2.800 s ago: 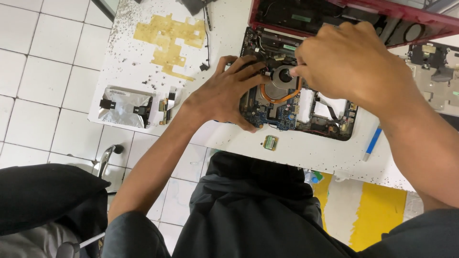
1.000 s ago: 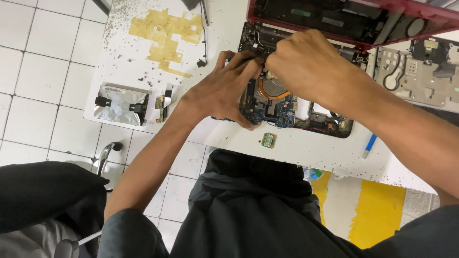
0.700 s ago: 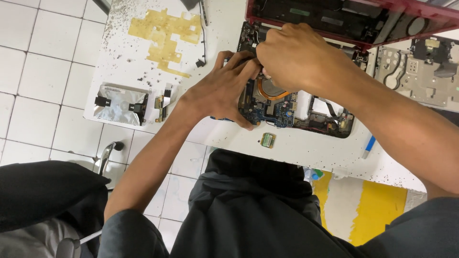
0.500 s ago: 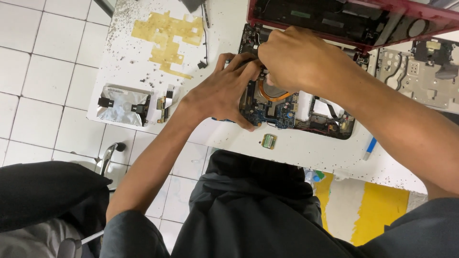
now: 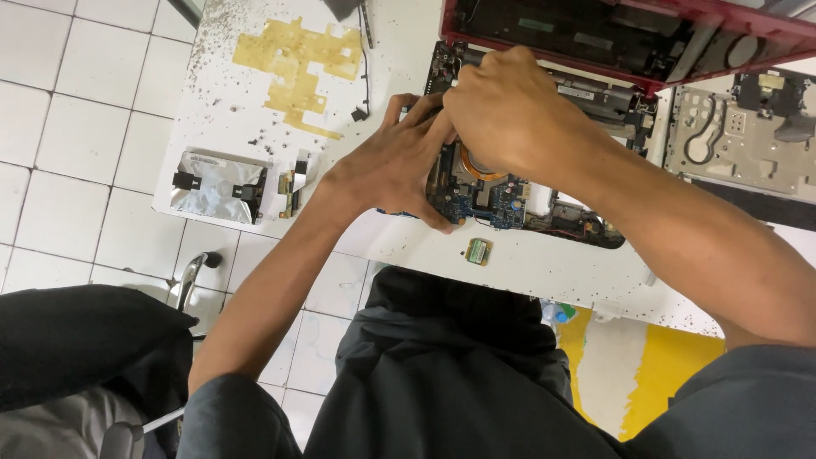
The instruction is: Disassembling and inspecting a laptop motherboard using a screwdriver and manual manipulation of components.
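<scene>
Both hands have drawn closer since a moment ago, the right hand (image 5: 510, 106) sliding over toward the left until knuckles nearly meet. Now the left hand (image 5: 395, 166) lies flat-ish on the circuit board (image 5: 480, 197), thumb hooked under its near edge, fingers spread toward the far side. Right hand is curled into a loose fist directly above the copper ring (image 5: 476, 166), palm down, wrist arched; whatever it pinches is hidden beneath, so I can't tell. Board sits on the white table (image 5: 255, 93), long axis running left to right, just in front of the red laptop shell (image 5: 629, 34). Right hand is the nearer one to that copper part.
</scene>
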